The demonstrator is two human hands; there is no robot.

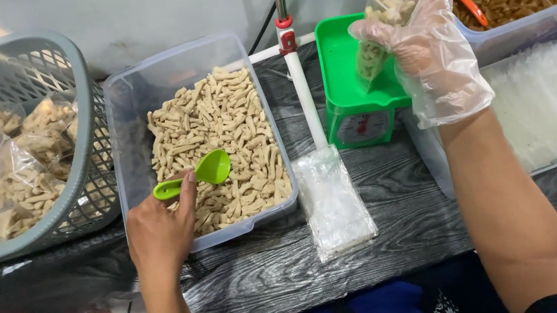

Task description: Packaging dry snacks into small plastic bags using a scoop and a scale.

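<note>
On the dark wood-grain surface, a clear tub of pale snack sticks sits left of the green scale. The gloved right hand, fingers closed, holds a part-filled clear bag upright over the scale pan. The bare left hand pinches a green scoop, its handle running left to right, bowl resting on the sticks, well left of the bag.
</note>
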